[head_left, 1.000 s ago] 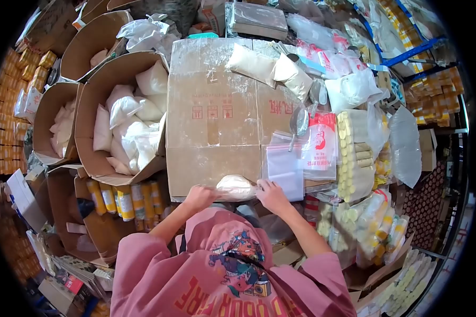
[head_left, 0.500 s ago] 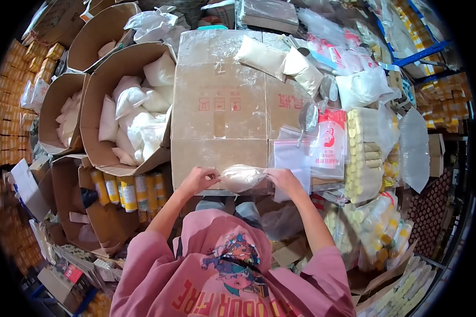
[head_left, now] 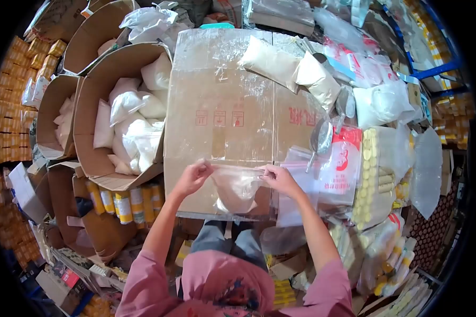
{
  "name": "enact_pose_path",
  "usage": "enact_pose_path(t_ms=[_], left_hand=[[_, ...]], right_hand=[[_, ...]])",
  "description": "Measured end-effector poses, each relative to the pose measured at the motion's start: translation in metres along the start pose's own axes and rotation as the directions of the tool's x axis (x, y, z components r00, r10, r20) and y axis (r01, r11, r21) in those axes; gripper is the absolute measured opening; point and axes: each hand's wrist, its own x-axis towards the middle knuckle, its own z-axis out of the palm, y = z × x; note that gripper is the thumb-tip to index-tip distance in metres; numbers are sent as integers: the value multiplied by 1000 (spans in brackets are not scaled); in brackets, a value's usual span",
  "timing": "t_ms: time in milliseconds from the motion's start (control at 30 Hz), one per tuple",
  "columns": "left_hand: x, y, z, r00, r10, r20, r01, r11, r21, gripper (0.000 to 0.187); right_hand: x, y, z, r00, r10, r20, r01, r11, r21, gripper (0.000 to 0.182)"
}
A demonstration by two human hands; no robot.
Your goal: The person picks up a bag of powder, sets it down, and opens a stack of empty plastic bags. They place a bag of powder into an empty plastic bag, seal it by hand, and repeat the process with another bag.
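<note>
A clear plastic bag of pale powder hangs between my hands at the near edge of a flat cardboard surface. My left hand pinches one top corner of the bag. The other top corner is in the closed fingers of my right hand. The bag's top edge is stretched straight between them, with the powder sagging in the lower part. Just right of my right hand lie empty clear zip bags. A metal scoop rests behind them.
Large cardboard boxes at the left hold several filled powder bags. Two filled bags lie at the back right of the cardboard. A red-and-white printed bag and pale yellow rolls are at the right.
The bag, lying flatter before, now hangs with its top edge raised and pulled taut. Both hands have moved slightly farther forward over the cardboard, still holding its corners. My view has shifted.
</note>
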Motion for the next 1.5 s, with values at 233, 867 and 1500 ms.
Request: enact_pose_path(t_ms=[233,867,1500], left_hand=[[87,-67,7,947,-209,-246,118,933,-339,9],[107,-100,47,871,-395,-292,251,869,-426,16],[120,-96,35,837,-365,-408,285,927,-244,16]], right_hand=[[103,76,14,982,33,-187,27,951,309,26],[124,111,28,920,381,-95,-154,573,805,33],[123,138,3,938,298,-175,-142,795,590,13]])
